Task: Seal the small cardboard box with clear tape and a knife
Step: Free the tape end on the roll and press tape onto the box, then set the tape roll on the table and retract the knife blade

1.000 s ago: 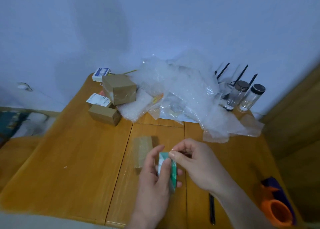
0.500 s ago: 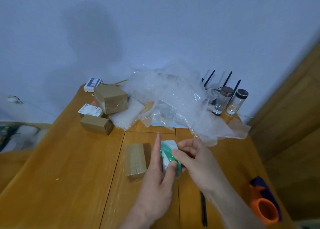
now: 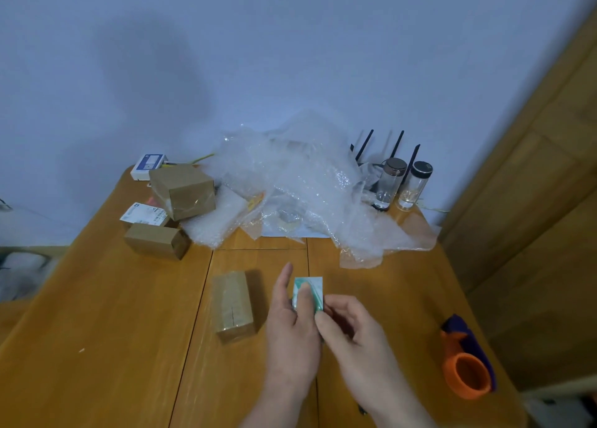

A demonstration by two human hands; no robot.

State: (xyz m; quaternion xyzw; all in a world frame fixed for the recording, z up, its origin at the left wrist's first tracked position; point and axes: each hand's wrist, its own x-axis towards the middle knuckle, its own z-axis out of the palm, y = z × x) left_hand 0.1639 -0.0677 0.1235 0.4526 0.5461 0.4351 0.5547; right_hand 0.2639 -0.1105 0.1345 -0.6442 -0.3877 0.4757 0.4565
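Nearest the camera, the left hand (image 3: 290, 334) is gripping a small green-and-white roll of clear tape (image 3: 308, 293), thumb pressed on its face and index finger pointing straight up. The right hand (image 3: 350, 330) is pinching at the roll's lower edge with curled fingers. Just left, the small brown cardboard box (image 3: 232, 305) is lying on the wooden table (image 3: 106, 314). Farther back, crumpled bubble wrap (image 3: 300, 185) is piling up against the wall.

We can read no text: print on the white label (image 3: 142, 213) and the white-blue box (image 3: 149, 165) is too blurred.
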